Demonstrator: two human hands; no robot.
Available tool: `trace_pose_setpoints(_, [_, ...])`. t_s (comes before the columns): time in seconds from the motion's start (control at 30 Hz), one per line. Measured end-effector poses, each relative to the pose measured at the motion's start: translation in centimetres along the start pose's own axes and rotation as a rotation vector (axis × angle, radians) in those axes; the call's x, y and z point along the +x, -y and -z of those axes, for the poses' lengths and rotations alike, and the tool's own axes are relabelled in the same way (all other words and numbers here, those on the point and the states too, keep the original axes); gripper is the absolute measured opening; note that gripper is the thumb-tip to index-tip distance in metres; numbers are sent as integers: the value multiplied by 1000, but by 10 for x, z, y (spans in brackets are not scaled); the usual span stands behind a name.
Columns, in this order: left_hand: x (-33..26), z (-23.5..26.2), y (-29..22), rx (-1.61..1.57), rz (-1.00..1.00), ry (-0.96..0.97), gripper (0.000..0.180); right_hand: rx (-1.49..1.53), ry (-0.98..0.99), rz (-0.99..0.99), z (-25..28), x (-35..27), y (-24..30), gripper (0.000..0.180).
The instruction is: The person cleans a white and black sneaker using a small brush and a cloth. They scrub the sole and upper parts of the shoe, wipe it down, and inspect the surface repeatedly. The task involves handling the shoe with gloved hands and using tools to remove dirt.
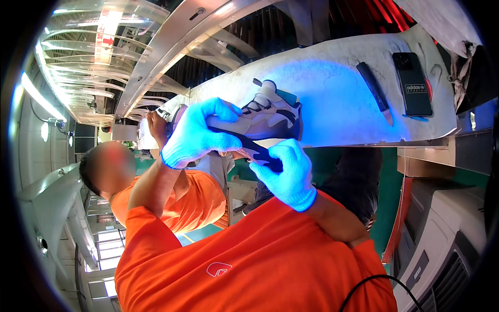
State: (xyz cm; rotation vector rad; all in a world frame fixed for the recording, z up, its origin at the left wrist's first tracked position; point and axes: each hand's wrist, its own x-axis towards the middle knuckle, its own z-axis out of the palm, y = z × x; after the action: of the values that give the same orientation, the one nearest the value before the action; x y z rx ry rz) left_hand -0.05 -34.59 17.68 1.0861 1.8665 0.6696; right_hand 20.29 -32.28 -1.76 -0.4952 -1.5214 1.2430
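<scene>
We held the grey-and-white sneaker [265,117] over the blue-lit tabletop [332,99]: our left hand [200,132] gripped its upper, our right hand [286,171] closed around its dark sole; work seemed midway.

Both gloved hands, left hand [200,134] and right hand [287,171], are raised and clenched.

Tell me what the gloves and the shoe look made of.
Gloves, left hand and right hand: knit fabric, matte, with a visible weave and ribbed cuffs. Shoe: apparently synthetic leather or textile panels, grey, white and dark, stitched in layers; the exact material is unclear.
</scene>
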Motion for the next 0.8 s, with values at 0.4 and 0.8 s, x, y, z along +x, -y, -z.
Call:
trace_pose_setpoints(0.4, [6,7,10,8,-91,27,48,27,17,58,5,23,-23,46])
trace_pose_setpoints(0.8, [5,15,16,295,-209,2,58,53,64,-106,-6,32,-24,66])
